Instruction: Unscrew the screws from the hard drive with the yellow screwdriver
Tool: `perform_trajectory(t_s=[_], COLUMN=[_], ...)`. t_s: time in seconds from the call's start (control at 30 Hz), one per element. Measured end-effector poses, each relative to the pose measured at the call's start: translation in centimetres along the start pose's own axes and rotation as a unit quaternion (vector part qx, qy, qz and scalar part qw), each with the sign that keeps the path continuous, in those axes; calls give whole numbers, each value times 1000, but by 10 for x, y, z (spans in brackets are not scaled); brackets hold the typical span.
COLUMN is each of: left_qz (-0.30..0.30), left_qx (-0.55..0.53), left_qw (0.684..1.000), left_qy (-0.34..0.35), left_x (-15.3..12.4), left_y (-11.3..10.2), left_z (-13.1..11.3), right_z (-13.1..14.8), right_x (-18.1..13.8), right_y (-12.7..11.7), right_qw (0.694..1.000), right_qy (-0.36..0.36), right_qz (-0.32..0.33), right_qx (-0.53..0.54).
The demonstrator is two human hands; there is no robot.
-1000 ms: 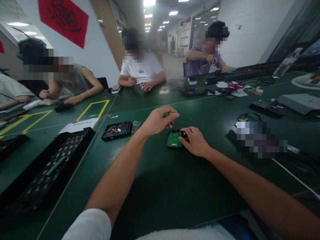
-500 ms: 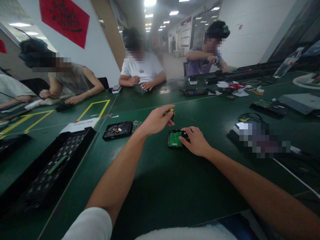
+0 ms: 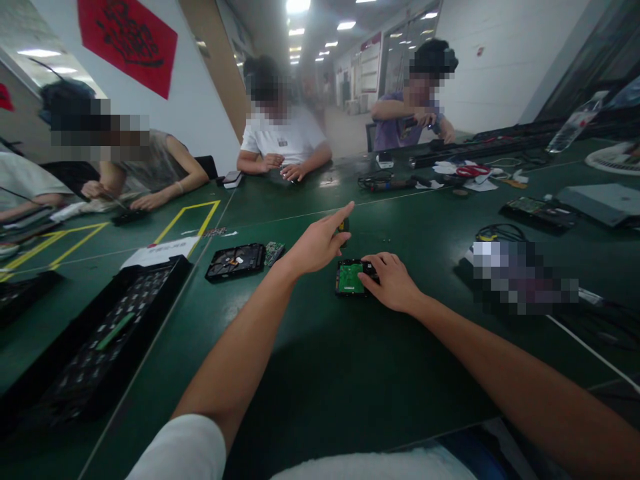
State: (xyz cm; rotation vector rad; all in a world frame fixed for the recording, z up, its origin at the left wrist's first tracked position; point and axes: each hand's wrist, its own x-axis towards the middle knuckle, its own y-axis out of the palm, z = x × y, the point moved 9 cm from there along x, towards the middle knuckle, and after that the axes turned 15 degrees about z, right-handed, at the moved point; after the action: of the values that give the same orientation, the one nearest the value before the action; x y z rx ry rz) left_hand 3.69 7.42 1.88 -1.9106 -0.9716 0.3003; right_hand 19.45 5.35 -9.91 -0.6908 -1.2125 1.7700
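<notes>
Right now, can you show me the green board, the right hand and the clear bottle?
Green board (image 3: pixel 349 276): head view, middle of its uncovered face.
Right hand (image 3: pixel 392 283): head view, back of the hand.
Clear bottle (image 3: pixel 575 127): head view, middle of its side.

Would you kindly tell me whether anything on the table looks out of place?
Mainly some tiny loose bits, possibly screws, lying uncontained on the green table just beyond the right hand, where they could easily get lost. No spill is visible.
</notes>
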Motion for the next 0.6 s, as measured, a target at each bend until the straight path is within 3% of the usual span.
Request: perform_trajectory(t_s=[0.1,0.37,0.6], left_qz=[32,-25,19], left_qx=[-27,91,-35], left_qw=[999,995,999], left_qy=[10,-25,6], left_x=[0,-2,-1], left_y=[6,-8,0], left_z=[-1,-5,0], right_z=[0,-3,-2], right_x=[0,0,1], right_y=[0,1,1], right_qw=[1000,1000,1000], right_qy=[4,8,9], right_qz=[4,8,-1], right_qx=[-1,7,-10])
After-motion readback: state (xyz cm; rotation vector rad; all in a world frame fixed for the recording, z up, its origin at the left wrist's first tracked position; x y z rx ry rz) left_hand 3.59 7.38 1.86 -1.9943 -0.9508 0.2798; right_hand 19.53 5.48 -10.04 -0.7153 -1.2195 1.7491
